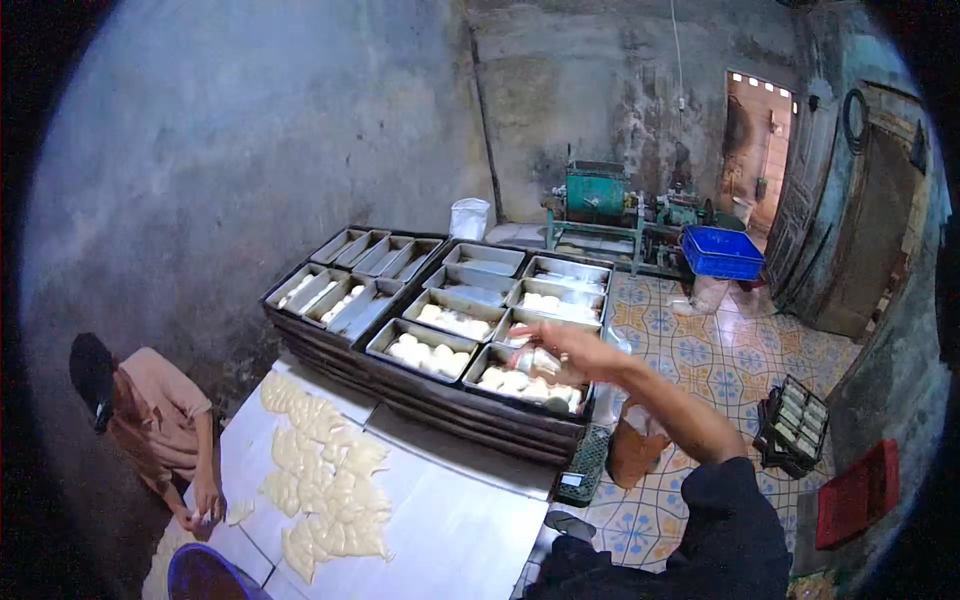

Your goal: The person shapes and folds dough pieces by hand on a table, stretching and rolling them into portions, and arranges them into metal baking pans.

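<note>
My right hand (563,345) reaches in from the right over the near right loaf tins. Pale dough (541,362) shows at its fingers, apparently held; the hand partly covers the tins behind it. Below lies a tin of dough balls (525,388), and left of it another tin holds dough balls (428,355). More metal loaf tins (483,258) stand in dark trays (430,395) stacked at the table's far side; some tins hold dough, others show bare metal. Flattened pale dough pieces (330,480) lie spread over the white table (450,510). My left hand is out of view.
A co-worker (160,420) bends at the table's left edge, hands low by a purple-rimmed tub (205,575). Green machinery (597,195) and a blue crate (722,252) stand at the back. Filled trays (795,425) and a red crate (857,495) sit on the right floor.
</note>
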The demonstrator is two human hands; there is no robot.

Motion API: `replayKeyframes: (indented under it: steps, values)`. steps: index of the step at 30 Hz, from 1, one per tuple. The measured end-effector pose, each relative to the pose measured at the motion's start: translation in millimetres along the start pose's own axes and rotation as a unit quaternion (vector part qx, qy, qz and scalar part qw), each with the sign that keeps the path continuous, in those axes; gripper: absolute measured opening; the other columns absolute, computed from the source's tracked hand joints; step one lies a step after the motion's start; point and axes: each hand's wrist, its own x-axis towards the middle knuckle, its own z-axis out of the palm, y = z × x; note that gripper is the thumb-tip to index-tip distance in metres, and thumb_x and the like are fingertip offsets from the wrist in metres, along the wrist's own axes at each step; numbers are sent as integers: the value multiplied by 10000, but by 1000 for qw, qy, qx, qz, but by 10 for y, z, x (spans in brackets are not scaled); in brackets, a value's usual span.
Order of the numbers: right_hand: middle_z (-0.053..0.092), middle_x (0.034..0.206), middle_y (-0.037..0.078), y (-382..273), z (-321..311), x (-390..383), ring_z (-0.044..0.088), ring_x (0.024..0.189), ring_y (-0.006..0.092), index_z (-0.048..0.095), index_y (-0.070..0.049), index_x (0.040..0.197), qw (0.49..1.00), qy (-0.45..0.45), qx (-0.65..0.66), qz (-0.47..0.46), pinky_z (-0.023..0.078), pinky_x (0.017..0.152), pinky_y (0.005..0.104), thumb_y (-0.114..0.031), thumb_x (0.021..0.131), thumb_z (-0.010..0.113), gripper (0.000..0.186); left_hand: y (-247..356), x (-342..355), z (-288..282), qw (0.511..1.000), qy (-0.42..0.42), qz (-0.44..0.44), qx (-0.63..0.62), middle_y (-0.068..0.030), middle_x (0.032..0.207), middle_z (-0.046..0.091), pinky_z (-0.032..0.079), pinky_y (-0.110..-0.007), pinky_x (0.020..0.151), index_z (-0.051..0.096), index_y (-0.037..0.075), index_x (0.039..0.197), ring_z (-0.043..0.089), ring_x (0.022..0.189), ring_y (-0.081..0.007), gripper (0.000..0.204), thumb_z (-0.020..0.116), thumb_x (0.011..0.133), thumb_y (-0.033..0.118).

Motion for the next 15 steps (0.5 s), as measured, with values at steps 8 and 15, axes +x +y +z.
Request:
replayKeyframes:
  steps: [8, 15]
  values:
    - [693, 886, 92, 1450, -1469, 375, 611, 808, 144, 594, 27, 1195, 969, 143, -65, 192, 497, 756, 323, -603, 972, 230, 761, -213, 135, 204, 878, 44, -153, -452, -99, 851, 548, 510, -352, 627, 480, -20, 1207, 566, 732, -205, 429, 652, 815, 13]
    - [594, 1094, 282, 1591, -1416, 340, 561, 1037, 433, 530, 12, 1218, 936, 162, -295, 99, 447, 914, 447, -294, 961, 446, 408, 3397, -228, 1034, 957, -110, -126, -238, -126, 1194, 514, 490, -395, 655, 313, 72, 1454, 573, 811, -234, 703, 479, 798, -116]
